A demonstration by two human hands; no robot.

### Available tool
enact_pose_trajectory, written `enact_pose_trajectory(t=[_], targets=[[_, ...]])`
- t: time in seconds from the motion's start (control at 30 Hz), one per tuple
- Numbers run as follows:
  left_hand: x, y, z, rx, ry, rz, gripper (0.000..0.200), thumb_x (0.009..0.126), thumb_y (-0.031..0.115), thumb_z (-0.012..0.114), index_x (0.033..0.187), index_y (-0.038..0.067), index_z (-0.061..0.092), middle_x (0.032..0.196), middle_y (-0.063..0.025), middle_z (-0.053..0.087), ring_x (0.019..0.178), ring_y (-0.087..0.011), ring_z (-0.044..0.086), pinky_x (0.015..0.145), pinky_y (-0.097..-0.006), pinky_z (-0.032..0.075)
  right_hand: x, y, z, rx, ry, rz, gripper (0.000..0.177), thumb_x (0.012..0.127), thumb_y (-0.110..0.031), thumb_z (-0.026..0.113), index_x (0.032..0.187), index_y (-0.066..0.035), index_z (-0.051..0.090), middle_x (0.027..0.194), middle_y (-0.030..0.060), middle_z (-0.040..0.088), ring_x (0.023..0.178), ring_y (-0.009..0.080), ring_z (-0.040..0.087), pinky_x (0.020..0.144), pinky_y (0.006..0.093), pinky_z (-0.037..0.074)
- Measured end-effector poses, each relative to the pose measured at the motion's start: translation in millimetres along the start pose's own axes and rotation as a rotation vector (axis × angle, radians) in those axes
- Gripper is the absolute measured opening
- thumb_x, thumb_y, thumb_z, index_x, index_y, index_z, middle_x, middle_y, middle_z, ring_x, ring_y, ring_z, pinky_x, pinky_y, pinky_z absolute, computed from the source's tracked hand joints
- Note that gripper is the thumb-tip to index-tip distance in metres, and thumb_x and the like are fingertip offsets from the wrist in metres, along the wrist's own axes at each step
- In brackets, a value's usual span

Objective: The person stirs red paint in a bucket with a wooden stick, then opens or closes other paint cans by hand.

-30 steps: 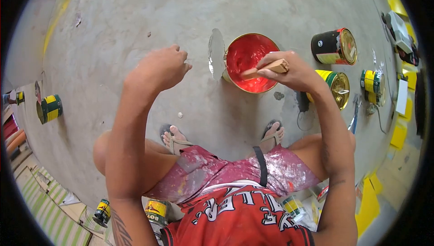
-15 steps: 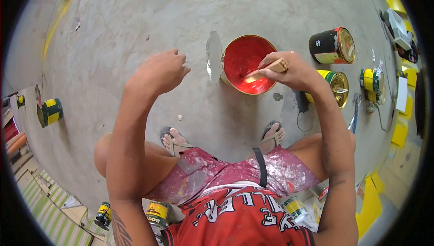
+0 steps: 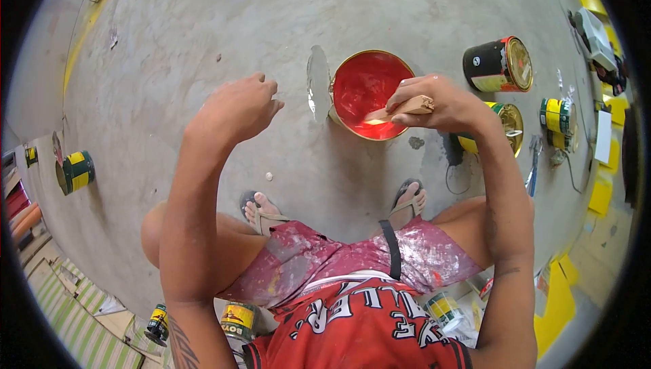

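In the head view, my right hand (image 3: 437, 101) is closed around a short, thick wooden stick (image 3: 412, 105). The stick slants down to the left into an open paint can (image 3: 375, 52), and its lower end is hidden in the can. Red paint (image 3: 363, 91) coats the can's inside. My left hand (image 3: 243, 108) hovers over the floor left of the can, apart from it, with loosely bent fingers and nothing visible in them.
Right of the can stand a black can (image 3: 485, 67), a green-and-yellow can (image 3: 508, 121) and another such can (image 3: 557, 117). An open green can (image 3: 76, 171) lies at left. A blue-handled tool (image 3: 533, 172) rests near my right knee. My sandalled feet (image 3: 261, 212) are below.
The wooden stick and my right hand have shifted slightly within the can, the stick now lying flatter. My left hand stays almost where it was.
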State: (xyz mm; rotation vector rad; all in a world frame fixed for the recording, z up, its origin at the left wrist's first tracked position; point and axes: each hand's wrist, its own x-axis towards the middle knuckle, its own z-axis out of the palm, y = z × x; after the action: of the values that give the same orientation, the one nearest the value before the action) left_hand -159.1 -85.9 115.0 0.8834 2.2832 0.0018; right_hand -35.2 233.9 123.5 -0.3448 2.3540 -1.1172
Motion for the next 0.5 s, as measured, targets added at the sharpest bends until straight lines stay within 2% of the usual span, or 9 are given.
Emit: enact_pose_trajectory(t=[0.07,0.17,0.37,0.5], targets=[[2,1,1,0.013,-0.008,0.005,0.034,0.104,0.032,0.058,0.116,0.003,0.071,0.117,-0.0166,0.067,0.111,-0.0375,0.065,0.094,-0.0477,0.052,-1,-11,-7,-0.203,-0.051,0.184,0.014,0.088,-0.016,0.076,0.098,-0.007,0.073,0.1,0.0082,0.073,0.091,0.0318,0.069,0.084,0.041,0.056],[2,3,0,0.033,-0.016,0.011,0.034,0.103,0.032,0.059,0.117,0.003,0.071,0.116,-0.0165,0.067,0.11,-0.0375,0.065,0.094,-0.0478,0.052,4,-10,-3,-0.326,-0.02,0.109,0.014,0.089,-0.021,0.073,0.092,-0.007,0.071,0.093,0.0074,0.071,0.088,0.0316,0.068,0.079,0.042,0.054],[-2,5,-1,0.038,-0.013,0.003,0.034,0.104,0.032,0.059,0.118,0.005,0.071,0.116,-0.016,0.068,0.11,-0.0373,0.065,0.093,-0.0481,0.052,18,-6,10,-0.304,0.005,-0.012,0.017,0.09,-0.025,0.072,0.09,-0.009,0.071,0.086,0.0067,0.067,0.082,0.0312,0.066,0.074,0.0434,0.052],[-2,6,0,-0.003,-0.003,-0.01,0.034,0.104,0.032,0.058,0.12,0.005,0.07,0.118,-0.0158,0.067,0.111,-0.0372,0.065,0.094,-0.0482,0.052,22,-7,10,-0.256,-0.009,0.036,0.018,0.09,-0.026,0.073,0.092,-0.009,0.07,0.09,0.0093,0.07,0.087,0.0321,0.067,0.077,0.045,0.053]])
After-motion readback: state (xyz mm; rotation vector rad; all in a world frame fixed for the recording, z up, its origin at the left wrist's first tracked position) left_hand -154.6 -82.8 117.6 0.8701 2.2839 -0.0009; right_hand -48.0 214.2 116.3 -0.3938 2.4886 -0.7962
